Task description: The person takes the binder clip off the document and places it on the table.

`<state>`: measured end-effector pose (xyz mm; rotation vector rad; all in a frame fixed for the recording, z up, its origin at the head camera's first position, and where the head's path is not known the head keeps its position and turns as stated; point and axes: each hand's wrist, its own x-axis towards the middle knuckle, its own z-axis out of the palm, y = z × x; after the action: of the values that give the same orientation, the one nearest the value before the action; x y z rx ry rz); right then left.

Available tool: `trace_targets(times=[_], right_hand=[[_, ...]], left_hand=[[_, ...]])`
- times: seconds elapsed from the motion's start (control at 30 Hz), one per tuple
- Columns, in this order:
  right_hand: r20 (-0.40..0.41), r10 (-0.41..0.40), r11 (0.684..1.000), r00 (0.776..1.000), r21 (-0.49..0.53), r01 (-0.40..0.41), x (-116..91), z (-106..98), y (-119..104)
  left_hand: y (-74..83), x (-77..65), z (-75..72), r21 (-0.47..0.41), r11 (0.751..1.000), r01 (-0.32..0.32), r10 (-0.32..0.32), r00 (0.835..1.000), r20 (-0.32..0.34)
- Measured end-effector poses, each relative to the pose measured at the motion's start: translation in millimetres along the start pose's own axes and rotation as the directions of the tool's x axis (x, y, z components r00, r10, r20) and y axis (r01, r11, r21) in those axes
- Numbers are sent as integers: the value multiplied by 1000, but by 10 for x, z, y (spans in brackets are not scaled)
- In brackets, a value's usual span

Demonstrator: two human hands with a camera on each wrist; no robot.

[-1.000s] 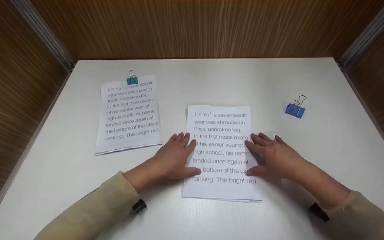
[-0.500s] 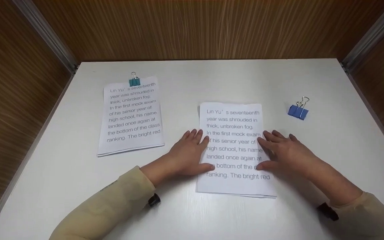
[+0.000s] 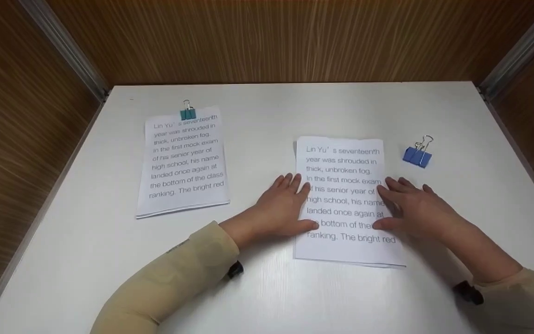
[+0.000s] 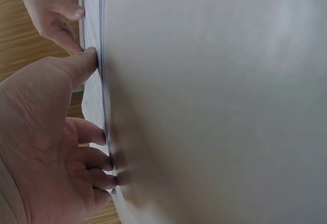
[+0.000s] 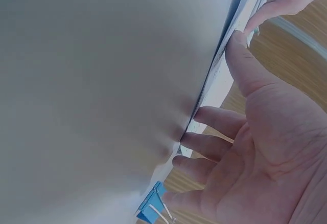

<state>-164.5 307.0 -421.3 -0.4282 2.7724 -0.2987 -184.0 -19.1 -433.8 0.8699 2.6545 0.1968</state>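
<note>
The nearer paper stack (image 3: 346, 202), one of two on the white table (image 3: 267, 297), lies flat and print side up, right of centre, between the two hands. Its long axis runs away from the person toward the wood-grain wall (image 3: 290, 41), with the first printed line at the far end. The left hand (image 3: 281, 208) and the right hand (image 3: 424, 211) touch its opposite long edges; on each, the thumb stands apart from the fingers, resting on the stack's margin. The second paper stack (image 3: 186, 162) lies farther left, its lines rising slightly rightward. Binder clips number two: a teal clip (image 3: 188, 114) gripping that stack's far edge, and a blue clip (image 3: 417, 157) lying beyond the right hand.
</note>
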Motion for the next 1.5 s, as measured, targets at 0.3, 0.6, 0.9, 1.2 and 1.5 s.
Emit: trace_targets(times=[0.3,0.6,0.9,1.2,1.5], right_hand=[[13,25,1000,1000,0,-25,-14,-30,94],[30,62,997,998,33,-63,-37,-32,192],[25,62,997,998,36,-63,-55,-54,263],[14,54,998,998,34,-54,-92,-38,301],[41,72,995,997,64,-74,-47,-38,285]], left_hand=[[53,108,-13,5,1000,6,-6,1000,13],[130,210,-38,16,1000,1,-1,1000,22],[157,281,-46,24,1000,-5,5,1000,22],[172,304,-35,25,1000,-17,16,1000,27],[149,286,-32,-6,1000,-4,4,1000,7]])
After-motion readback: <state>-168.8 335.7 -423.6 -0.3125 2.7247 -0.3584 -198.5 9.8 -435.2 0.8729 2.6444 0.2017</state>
